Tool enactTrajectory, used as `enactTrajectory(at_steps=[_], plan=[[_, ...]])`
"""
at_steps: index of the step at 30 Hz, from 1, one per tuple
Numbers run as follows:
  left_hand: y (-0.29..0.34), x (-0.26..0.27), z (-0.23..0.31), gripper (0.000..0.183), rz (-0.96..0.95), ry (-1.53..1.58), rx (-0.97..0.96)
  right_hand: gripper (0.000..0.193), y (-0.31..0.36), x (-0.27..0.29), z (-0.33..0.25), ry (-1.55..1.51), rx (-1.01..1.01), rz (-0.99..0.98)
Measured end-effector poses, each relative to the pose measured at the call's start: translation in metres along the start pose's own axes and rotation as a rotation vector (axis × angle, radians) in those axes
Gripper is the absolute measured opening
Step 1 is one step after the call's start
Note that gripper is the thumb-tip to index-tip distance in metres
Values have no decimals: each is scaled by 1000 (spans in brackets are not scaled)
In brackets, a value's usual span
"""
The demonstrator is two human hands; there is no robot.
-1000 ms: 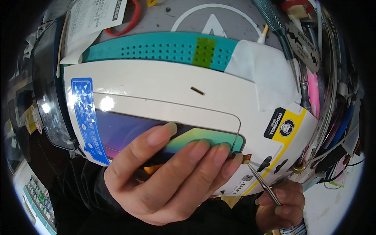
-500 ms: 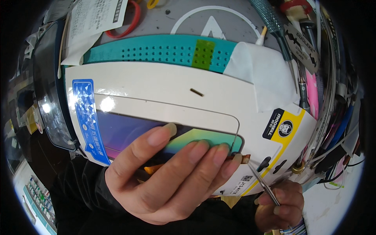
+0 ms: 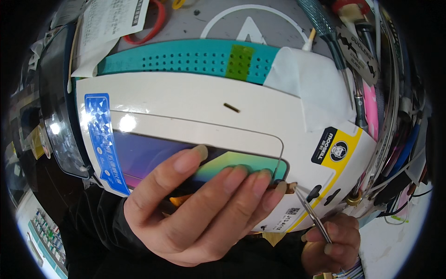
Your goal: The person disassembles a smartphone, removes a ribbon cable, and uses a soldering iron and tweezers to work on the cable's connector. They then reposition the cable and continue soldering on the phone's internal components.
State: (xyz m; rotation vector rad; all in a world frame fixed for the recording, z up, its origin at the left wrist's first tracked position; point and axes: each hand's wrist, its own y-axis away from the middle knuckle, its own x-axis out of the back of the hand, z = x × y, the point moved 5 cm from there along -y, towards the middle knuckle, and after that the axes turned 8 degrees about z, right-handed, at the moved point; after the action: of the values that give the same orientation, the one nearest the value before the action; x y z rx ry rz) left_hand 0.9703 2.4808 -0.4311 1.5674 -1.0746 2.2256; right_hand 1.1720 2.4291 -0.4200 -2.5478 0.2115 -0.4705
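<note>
My left hand (image 3: pixel 200 209) lies across a white flat box (image 3: pixel 186 95), fingers bent and close together. It holds a thin orange-brown flex cable (image 3: pixel 181 200), mostly hidden under the fingers. The cable's brown end sticks out past the little finger. My right hand (image 3: pixel 332 242) grips metal tweezers (image 3: pixel 316 218), whose tips touch or nearly touch that brown end. Printed on the box is a phone picture in purple, yellow and green, partly covered by my left hand. A small dark strip (image 3: pixel 231 107) rests on the box above the fingers.
Behind the box run a teal perforated mat edge (image 3: pixel 186 60) and a white wipe (image 3: pixel 306 83). A black glossy panel (image 3: pixel 65 102) stands left. At right are a screwdriver (image 3: pixel 325 32), a razor blade (image 3: pixel 357 56) and several tools. A red ring (image 3: pixel 160 23) lies beyond.
The tweezers' tips have shifted slightly up along the cable's brown end. Otherwise both hands and the box look nearly the same.
</note>
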Motion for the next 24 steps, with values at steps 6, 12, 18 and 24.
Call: enactTrajectory(at_steps=[6,12,18,24], plan=[[0,0,-1,44,3,-9,-19,24,-1,0,4,-86,57,20],[1,0,-1,43,7,-2,-28,25,-8,-10,3,228,-150,-139],[1,-1,-1,41,30,2,-16,19,-3,-1,4,-93,49,42],[0,0,0,42,10,8,-1,21,-3,-2,2,-33,20,-13]])
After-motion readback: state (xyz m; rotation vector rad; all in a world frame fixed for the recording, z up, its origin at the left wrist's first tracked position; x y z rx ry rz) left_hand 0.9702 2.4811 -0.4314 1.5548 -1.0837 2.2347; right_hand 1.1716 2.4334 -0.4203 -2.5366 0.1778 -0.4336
